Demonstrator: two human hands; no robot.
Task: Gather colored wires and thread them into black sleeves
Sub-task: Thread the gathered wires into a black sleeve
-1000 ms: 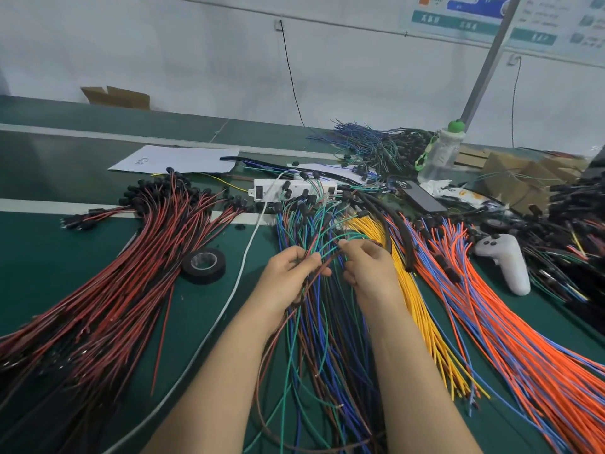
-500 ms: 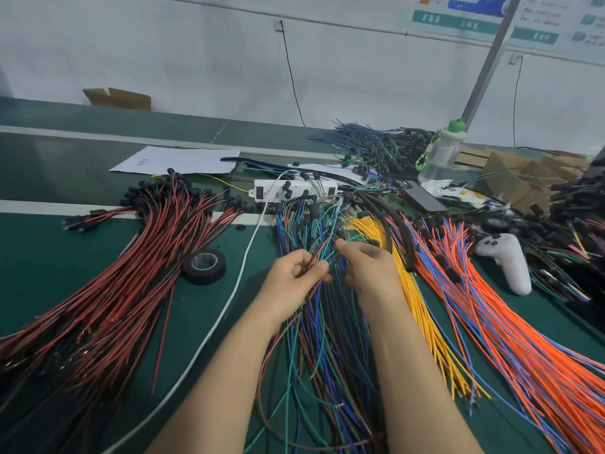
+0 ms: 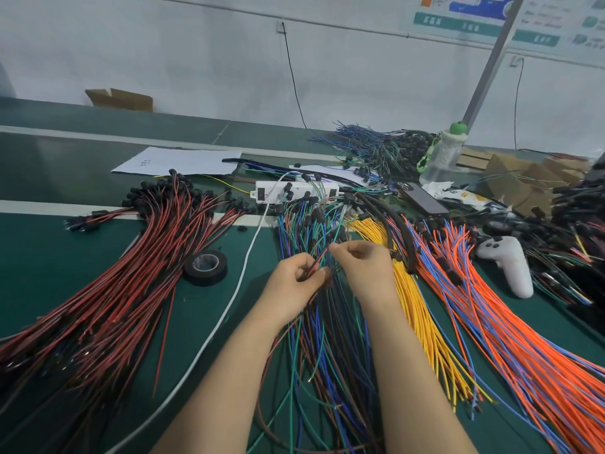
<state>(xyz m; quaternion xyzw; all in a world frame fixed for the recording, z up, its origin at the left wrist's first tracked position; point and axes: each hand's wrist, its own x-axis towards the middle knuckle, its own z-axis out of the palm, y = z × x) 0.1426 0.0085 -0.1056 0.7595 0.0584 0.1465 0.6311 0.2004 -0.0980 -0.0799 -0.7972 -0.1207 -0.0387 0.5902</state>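
Observation:
A loose pile of blue, green and brown wires [image 3: 322, 348] lies on the green table straight ahead of me. My left hand [image 3: 296, 283] pinches a few thin wires from this pile between thumb and fingers. My right hand [image 3: 363, 263] is closed beside it, fingertips gripping wires of the same pile at its upper part. Both hands nearly touch. Black sleeves [image 3: 404, 231] lie curved across the yellow wires [image 3: 422, 319] just right of my right hand.
Red-and-black wires [image 3: 124, 290] fan out on the left, orange and blue wires [image 3: 510, 342] on the right. A black tape roll [image 3: 205, 267], a white power strip [image 3: 294, 191] with its cable, a white controller [image 3: 510, 263], a bottle [image 3: 442, 155] and cardboard boxes stand around.
Both hands shifted slightly up the pile and closer together. My left hand's fingers have closed tighter on a few wires.

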